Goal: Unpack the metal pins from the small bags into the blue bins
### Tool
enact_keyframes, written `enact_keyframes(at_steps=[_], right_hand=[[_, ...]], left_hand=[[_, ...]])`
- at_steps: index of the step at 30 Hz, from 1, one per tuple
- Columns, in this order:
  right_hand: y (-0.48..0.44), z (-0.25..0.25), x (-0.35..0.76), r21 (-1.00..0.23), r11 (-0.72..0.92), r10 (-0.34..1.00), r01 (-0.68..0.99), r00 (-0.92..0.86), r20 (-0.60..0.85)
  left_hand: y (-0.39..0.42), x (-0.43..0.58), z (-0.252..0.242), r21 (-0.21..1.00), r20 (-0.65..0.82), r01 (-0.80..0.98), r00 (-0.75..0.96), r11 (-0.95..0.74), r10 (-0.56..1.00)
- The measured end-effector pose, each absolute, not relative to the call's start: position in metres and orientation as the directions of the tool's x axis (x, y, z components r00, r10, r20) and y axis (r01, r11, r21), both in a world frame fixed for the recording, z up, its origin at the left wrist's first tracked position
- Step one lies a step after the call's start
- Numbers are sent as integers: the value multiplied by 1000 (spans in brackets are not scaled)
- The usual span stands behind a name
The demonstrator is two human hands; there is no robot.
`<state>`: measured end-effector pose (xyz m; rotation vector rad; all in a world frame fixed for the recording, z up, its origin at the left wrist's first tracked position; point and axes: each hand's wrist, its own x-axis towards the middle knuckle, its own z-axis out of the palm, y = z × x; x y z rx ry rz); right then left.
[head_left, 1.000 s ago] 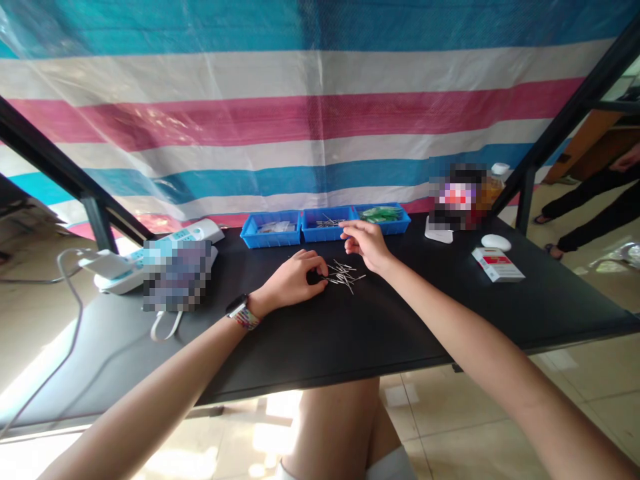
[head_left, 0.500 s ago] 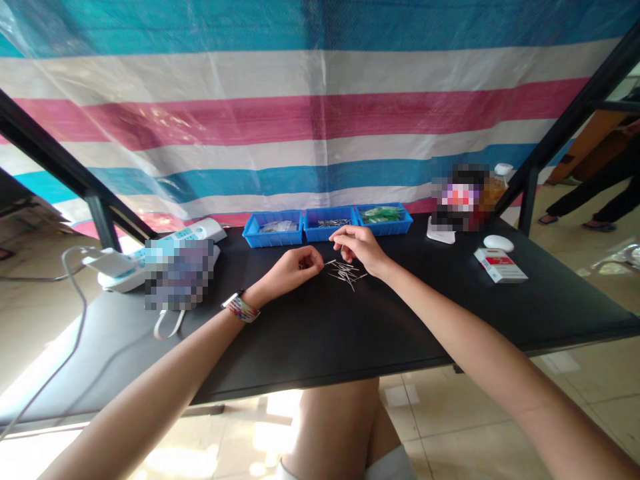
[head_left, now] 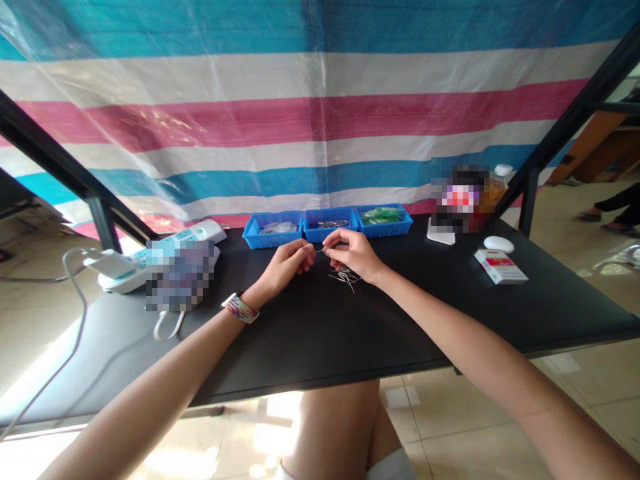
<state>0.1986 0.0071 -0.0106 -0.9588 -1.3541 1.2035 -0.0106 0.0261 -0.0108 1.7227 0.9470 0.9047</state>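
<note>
Thin metal pin is up off the tabletop, btwn the hands, approx. level. L hand closed, pinching one end; R hand pinching the other w/ thumb + fingers. Two-ended hold prob. steadies it; exact fingertip contact too small to tell. Loose pin pile just below R hand, likely kept close for short reach. Behind: L bin, mid bin (more pins), R bin (green items), lined up, prob. to keep parts apart. Bin fronts limit fwd travel; striped tarp behind. Black tabletop gives room toward near edge, forearms crossing it. Sideways room ends at power strip on L, small box on R.
</note>
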Motion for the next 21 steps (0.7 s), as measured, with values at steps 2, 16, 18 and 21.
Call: enact_keyframes(at_steps=[2, 16, 18, 21], right_hand=[[7, -11, 198, -980, 188, 967, -56, -163, 195], [4, -6, 200, -987, -16, 989, -159, -145, 7], [4, -6, 200, -981, -27, 990, -190, -139, 0], [5, -7, 200, -976, -9, 991, -219, -135, 21]], left_hand=[[28, -11, -12, 949, 122, 209, 444, -234, 888], [22, -9, -6, 957, 224, 94, 365, -275, 904], [22, -8, -5, 952, 241, 90, 367, -292, 899], [22, -8, -5, 947, 256, 87, 378, -309, 890]])
